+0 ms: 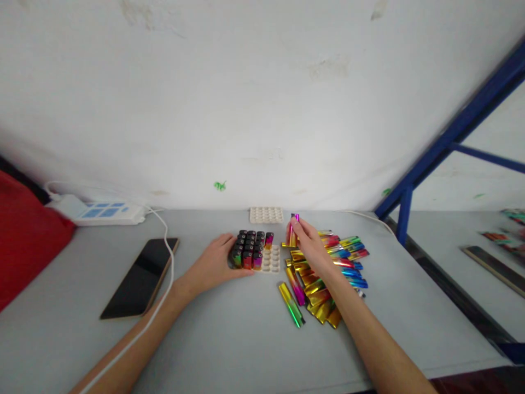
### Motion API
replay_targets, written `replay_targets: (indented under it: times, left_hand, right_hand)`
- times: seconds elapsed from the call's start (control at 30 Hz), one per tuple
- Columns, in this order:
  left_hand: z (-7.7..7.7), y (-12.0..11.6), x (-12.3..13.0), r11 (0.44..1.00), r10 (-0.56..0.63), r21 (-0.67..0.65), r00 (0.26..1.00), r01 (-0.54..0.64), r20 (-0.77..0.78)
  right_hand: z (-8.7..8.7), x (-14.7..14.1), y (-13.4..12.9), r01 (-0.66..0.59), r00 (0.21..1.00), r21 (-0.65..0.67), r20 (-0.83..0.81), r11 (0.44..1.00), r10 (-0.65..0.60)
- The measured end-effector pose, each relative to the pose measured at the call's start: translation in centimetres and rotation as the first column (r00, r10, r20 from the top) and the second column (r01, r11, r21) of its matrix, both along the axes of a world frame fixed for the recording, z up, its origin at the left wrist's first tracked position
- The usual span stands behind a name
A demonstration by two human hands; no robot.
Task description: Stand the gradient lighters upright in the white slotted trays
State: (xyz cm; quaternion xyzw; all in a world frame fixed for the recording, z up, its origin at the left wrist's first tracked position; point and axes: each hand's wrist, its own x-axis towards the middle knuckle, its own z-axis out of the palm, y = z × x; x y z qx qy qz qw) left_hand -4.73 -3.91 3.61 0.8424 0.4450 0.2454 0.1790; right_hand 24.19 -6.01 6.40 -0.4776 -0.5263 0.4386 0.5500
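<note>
My left hand (pixel 219 257) is wrapped round the left side of a white tray (pixel 275 262) with round cells. Several lighters (pixel 248 250) with black tops stand upright in the tray's left columns, and one more stands at the back of the right part. The cells at the tray's front right hold nothing. Just right of the tray, my right hand (pixel 308 239) pinches a shiny purple and gold lighter (pixel 293 232), held roughly upright above the table. Below that hand spreads a pile of metallic lighters (pixel 320 279), partly hidden by my right forearm.
A second white tray (pixel 266 214) lies against the wall. On the left are a black phone (pixel 139 279), a power strip (pixel 109 213) and a white cable (pixel 170 262) running over my left forearm. A green and gold lighter (pixel 291 305) lies at the pile's front. Blue metal framing (pixel 426 164) stands at right.
</note>
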Motion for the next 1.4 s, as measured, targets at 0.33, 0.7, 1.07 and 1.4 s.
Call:
replay_targets:
  times: [0.33, 0.7, 1.07, 1.4]
  left_hand:
    - [-0.4, 0.0, -0.1, 1.000, -0.005, -0.007, 1.000, 0.005, 0.006]
    - [0.3, 0.0, 0.1, 1.000, -0.021, -0.008, 1.000, 0.020, -0.004]
    - [0.1, -0.1, 0.2, 1.000, -0.002, 0.002, 1.000, 0.002, -0.020]
    - [0.2, -0.2, 0.2, 1.000, -0.003, -0.009, 1.000, 0.003, -0.015]
  right_hand:
    - [0.1, -1.7, -0.8, -0.050, 0.995, -0.070, 0.080, 0.996, 0.056]
    - [-0.5, -2.4, -1.3, 0.173, 0.919, 0.055, 0.349, 0.983, -0.181]
    - [0.8, -1.1, -1.6, -0.117, 0.779, 0.248, 0.623, 0.962, -0.066]
    - [-0.1, 0.2, -1.0, -0.215, 0.620, 0.198, 0.785, 0.956, -0.023]
